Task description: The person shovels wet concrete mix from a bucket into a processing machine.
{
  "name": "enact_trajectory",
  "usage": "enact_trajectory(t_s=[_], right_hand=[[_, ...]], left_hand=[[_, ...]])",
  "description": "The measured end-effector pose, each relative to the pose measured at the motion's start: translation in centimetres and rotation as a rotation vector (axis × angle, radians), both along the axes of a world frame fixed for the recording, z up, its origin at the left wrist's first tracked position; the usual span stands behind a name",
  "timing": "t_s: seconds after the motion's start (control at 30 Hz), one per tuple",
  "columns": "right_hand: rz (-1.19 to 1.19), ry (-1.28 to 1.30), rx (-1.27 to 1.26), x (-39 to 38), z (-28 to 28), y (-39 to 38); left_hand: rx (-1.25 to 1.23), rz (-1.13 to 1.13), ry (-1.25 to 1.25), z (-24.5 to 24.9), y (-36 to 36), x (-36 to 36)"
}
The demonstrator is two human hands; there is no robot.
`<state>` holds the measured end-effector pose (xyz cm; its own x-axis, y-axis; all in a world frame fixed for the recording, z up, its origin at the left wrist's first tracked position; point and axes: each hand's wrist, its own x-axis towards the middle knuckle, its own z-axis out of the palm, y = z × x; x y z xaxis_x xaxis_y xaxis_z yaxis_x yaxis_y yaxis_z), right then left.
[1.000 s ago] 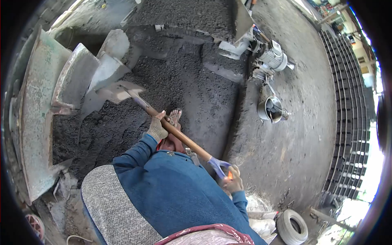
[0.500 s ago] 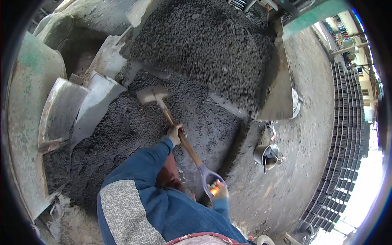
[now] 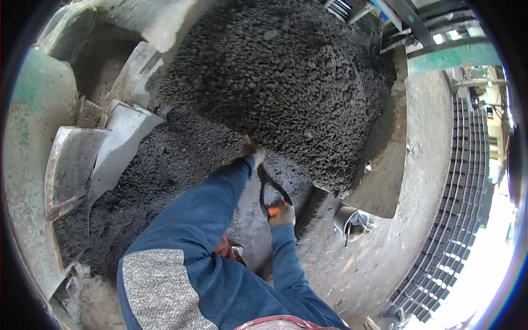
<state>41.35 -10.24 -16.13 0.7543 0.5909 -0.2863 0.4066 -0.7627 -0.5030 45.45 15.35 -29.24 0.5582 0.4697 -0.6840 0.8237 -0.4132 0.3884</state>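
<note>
My left hand (image 3: 254,152) is stretched forward at the lower edge of a mound of dark, gritty material (image 3: 286,82), its fingers closed round the shaft of a shovel. Nearer my body, my right hand (image 3: 281,213) grips the crossbar of the shovel's forked handle (image 3: 265,184), where a bit of orange shows. The shovel points away from me into the mound. Its blade cannot be seen, and most of the shaft is hidden behind my left hand. Loose dark grit (image 3: 181,143) covers the floor left of my forearm.
Broken, curved pale slabs (image 3: 118,146) and a greenish metal wall (image 3: 38,121) stand on the left. A metal bucket (image 3: 352,221) with something inside sits at right, below an upright plate (image 3: 379,187). Stacked dark blocks (image 3: 440,209) line the far right.
Both hands have pushed the shovel forward toward the mound. Its blade, in sight over the loose grit before, is now hidden. The view has shifted slightly, and my right arm is stretched out further.
</note>
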Motion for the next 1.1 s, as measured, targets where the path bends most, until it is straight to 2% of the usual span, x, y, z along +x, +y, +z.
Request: enact_trajectory(t_s=[0.03, 0.1, 0.13, 0.17, 0.23, 0.33, 0.43, 0.5, 0.53, 0.6, 0.67, 0.7, 0.77, 0.8, 0.93, 0.97, 1.07, 1.1], right_hand=[[-0.289, 0.272, 0.159, -0.8, 0.5, -1.7], [-0.873, 0.806, 0.476, -1.5, 0.9, -5.6], [-1.175, 1.07, 0.629, -1.3, 2.1, -7.2], [-1.228, 1.095, 0.718, -1.4, 4.0, -8.5], [-1.328, 1.142, 0.919, -1.7, 8.5, -10.6], [-1.078, 0.828, 0.71, -2.1, 12.9, -13.0], [-1.033, 0.721, 0.67, -3.2, 17.0, -14.4], [-0.976, 0.736, 0.713, -3.8, 17.0, -15.9], [-0.875, 0.76, 0.679, -4.3, 16.9, -16.7], [-0.69, 0.789, 0.619, -5.0, 16.7, -17.1], [-0.038, 0.12, 0.303, -5.5, 15.3, -18.5], [-0.131, 0.337, 0.344, -6.4, 14.6, -19.4], [-0.137, 0.491, 0.371, -7.8, 16.8, -19.4], [-0.043, 0.432, 0.323, -8.5, 20.3, -19.1], [0.154, 0.447, 0.333, -12.1, 21.9, -19.8], [0.176, 0.467, 0.384, -13.1, 22.6, -20.0], [0.277, 0.494, 0.505, -16.1, 23.9, -21.3], [0.333, 0.487, 0.529, -17.0, 23.9, -21.5]], left_hand=[[0.12, -0.534, 0.095, 3.2, -0.5, -0.3], [0.087, 0.277, -0.1, 1.9, -6.4, -0.3], [-0.141, 0.645, -0.184, 2.9, -8.9, -0.3], [-0.309, 1.044, -0.286, 4.1, -11.4, -0.4], [-0.679, 1.053, -0.497, 6.8, -14.2, -2.2], [-1.106, 1.444, -0.346, 7.0, -19.6, -3.6], [-1.377, 1.219, -0.59, 1.4, -24.0, -9.1], [-1.498, 1.354, -0.584, 2.1, -24.5, -12.5], [-1.557, 1.422, -0.575, 2.7, -25.0, -14.6], [-1.478, 1.46, -0.37, 4.4, -24.4, -18.5], [-1.451, 1.468, -0.505, 6.9, -25.3, -22.5], [-1.438, 1.462, -0.551, 8.0, -25.9, -24.7], [-1.363, 1.521, -0.653, 7.8, -26.6, -28.2], [-1.322, 1.596, -0.682, 7.9, -27.2, -29.4], [-1.241, 1.789, -0.729, 9.1, -28.8, -34.1], [-1.261, 1.779, -0.737, 7.0, -28.8, -35.8], [-0.85, 1.327, -0.708, 11.4, -32.5, -38.9], [-0.438, 0.924, -0.673, 16.5, -35.1, -39.2]])
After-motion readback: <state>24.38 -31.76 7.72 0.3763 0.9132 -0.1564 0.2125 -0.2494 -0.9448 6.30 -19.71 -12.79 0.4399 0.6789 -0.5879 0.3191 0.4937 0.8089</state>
